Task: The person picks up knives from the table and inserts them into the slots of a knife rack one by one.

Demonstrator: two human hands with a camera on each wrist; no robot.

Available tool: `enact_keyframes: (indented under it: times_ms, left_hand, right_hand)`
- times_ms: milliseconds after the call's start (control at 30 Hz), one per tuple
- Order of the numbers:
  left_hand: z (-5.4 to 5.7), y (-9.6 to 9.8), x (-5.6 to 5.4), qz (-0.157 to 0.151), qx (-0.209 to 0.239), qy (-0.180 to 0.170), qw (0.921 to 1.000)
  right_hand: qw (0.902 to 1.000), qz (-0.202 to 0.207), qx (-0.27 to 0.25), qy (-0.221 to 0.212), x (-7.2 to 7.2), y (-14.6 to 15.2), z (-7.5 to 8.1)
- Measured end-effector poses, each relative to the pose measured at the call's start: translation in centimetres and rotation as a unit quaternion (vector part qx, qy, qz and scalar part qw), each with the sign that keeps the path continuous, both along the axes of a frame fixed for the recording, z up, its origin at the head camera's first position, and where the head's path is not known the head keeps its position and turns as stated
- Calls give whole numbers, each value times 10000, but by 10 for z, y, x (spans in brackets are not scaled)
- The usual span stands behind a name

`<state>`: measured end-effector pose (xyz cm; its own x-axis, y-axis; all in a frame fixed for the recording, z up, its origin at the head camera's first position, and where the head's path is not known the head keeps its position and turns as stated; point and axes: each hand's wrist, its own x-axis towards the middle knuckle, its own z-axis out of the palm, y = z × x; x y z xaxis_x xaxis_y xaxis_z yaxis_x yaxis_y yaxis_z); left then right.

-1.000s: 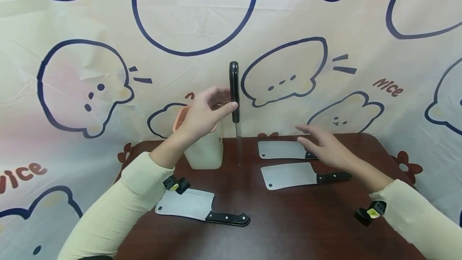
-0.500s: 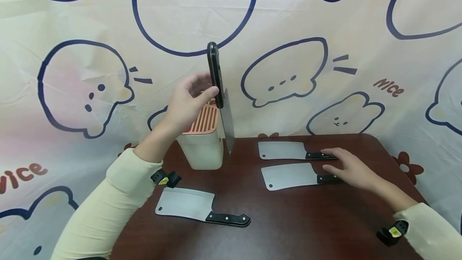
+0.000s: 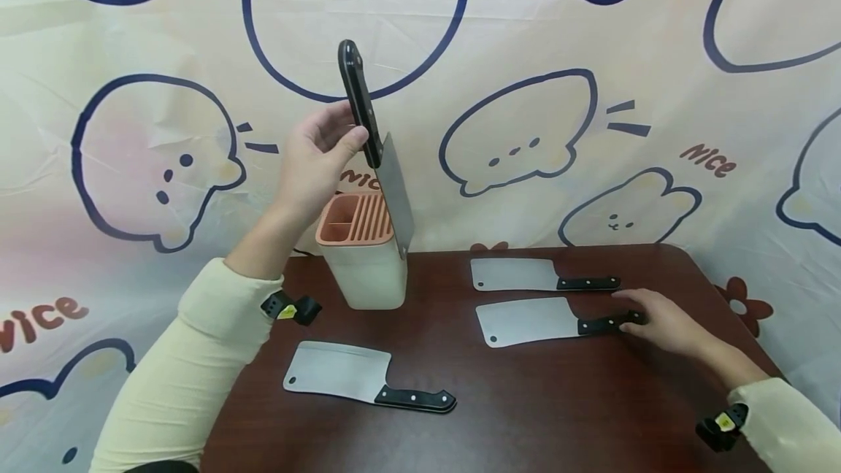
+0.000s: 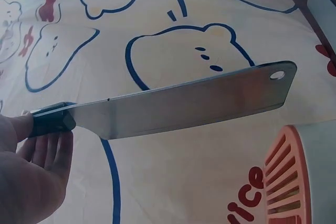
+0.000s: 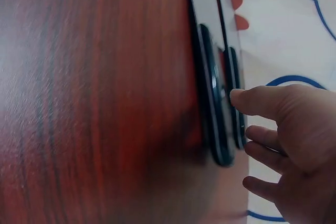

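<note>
My left hand (image 3: 310,163) pinches the black handle of a cleaver (image 3: 396,192), raised with its blade hanging down beside the knife holder (image 3: 369,277). Seen from the left wrist, the whole blade (image 4: 184,103) shows, with a hole at its far corner. The holder is cream with a slotted orange top. My right hand (image 3: 666,323) is over the handle end of a second cleaver (image 3: 528,322) lying on the table; its fingers are loosely bent, and whether they touch the handle I cannot tell. Behind that lies a third cleaver (image 3: 515,274), its handle pointing right.
Another cleaver (image 3: 338,371) lies at the front left of the dark wooden table (image 3: 525,407), handle to the right. A patterned cloth (image 3: 512,28) hangs behind the table's back edge.
My left hand has lifted the cleaver up and left, tilting it beside the knife holder. My right hand has moved right and down to the handle of the nearer right-side cleaver.
</note>
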<state>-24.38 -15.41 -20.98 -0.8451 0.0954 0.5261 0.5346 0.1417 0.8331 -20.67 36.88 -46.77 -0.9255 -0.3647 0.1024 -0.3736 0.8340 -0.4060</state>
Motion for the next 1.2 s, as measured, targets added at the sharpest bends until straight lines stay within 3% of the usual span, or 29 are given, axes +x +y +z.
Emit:
enact_keyframes:
  times_ms: [500, 1200]
  left_hand:
    - [17, -14, -5, 455, 298, 293, 9981]
    - [5, -12, -24, 507, 272, 77, 9983]
  right_hand:
    - [9997, -84, 121, -177, -3, 15, -25]
    - [9996, -147, 239, -40, -3, 15, -30]
